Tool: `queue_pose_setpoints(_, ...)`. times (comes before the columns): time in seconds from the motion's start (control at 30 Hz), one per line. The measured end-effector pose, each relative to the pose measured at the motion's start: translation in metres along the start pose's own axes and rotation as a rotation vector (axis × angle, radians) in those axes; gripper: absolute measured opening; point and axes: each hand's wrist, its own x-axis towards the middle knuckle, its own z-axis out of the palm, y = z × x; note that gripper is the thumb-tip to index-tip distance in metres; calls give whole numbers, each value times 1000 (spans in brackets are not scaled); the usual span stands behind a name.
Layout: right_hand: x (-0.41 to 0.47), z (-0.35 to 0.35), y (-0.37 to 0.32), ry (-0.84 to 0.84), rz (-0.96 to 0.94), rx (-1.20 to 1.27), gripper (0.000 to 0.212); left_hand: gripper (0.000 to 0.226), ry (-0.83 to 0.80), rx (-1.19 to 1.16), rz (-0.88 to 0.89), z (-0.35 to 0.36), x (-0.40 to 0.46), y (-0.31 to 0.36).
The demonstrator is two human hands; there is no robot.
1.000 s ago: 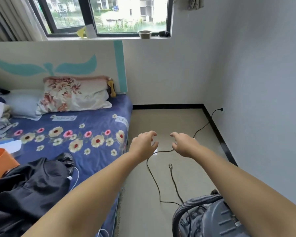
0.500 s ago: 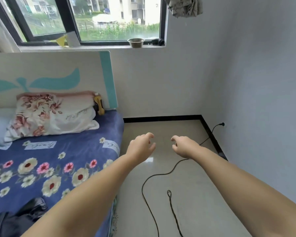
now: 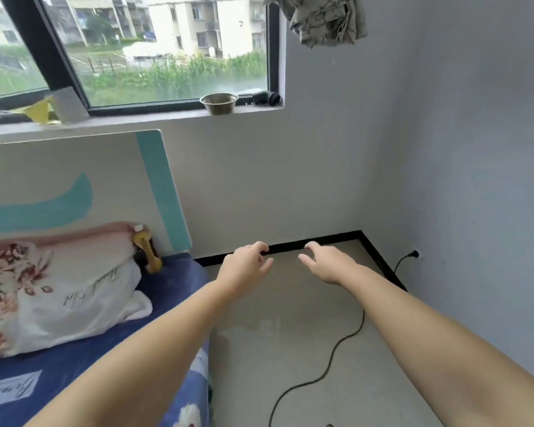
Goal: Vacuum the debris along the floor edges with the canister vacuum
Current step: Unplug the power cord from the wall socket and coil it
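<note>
Head view: both hands, left [image 3: 244, 266] and right [image 3: 327, 262], loosely curled, empty, above power cord [image 3: 336, 349] on floor

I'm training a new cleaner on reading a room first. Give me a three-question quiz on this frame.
1. True or false: the left hand grips the cord.
2. Where is the cord plugged in? A) right wall B) under the window C) behind the bed
3. What stands on the sill beside the window's right corner?

Key: 1 false, both it and the right hand hold nothing; 2 A, at the socket; 3 a metal bowl.
</note>
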Motion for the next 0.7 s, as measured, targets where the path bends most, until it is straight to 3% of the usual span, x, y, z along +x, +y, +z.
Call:
queue_pose_setpoints(0.33,126,-47,74,-9,245,94,50,34,-218,7,242,19,184,38)
queue_pose_setpoints(0.7,328,-130,202,20,378,126,44,36,-337,36,361,76,449,111)
